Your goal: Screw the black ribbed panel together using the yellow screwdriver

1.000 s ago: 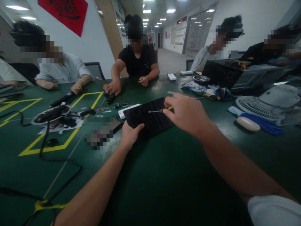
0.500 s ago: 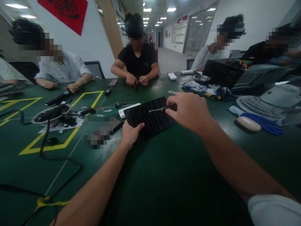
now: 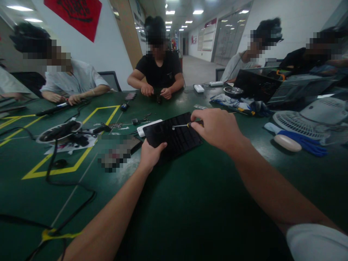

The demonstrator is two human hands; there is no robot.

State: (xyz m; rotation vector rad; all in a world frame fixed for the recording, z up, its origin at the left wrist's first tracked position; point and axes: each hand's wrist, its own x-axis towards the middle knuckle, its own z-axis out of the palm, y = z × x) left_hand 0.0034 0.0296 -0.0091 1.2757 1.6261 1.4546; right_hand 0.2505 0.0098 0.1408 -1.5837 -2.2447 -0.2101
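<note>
A flat black rectangular panel (image 3: pixel 179 139) with ridges on its face is tilted over the table in front of me. My left hand (image 3: pixel 152 154) grips its near left side, thumb across the face. In my right hand (image 3: pixel 217 127) is a screwdriver (image 3: pixel 181 126), its handle mostly hidden by the fingers. The metal shaft points left, and its tip is at a small shiny spot, perhaps a screw, on the panel. Behind the panel's left edge lies a white power strip (image 3: pixel 141 130). A partly blurred-out box (image 3: pixel 133 144) lies left of my left hand.
On the left a dish (image 3: pixel 43 137) holds dark parts, with a black cable (image 3: pixel 48 170) running past it. A white fan (image 3: pixel 296 125), blue glove (image 3: pixel 312 145) and pale oval object (image 3: pixel 287 143) lie right. A metal bowl (image 3: pixel 233 91) stands farther back. Several people sit around the table.
My hands, the panel and the screwdriver stay almost in place; my right hand has shifted very slightly. The person at left has moved a long dark tool leftward.
</note>
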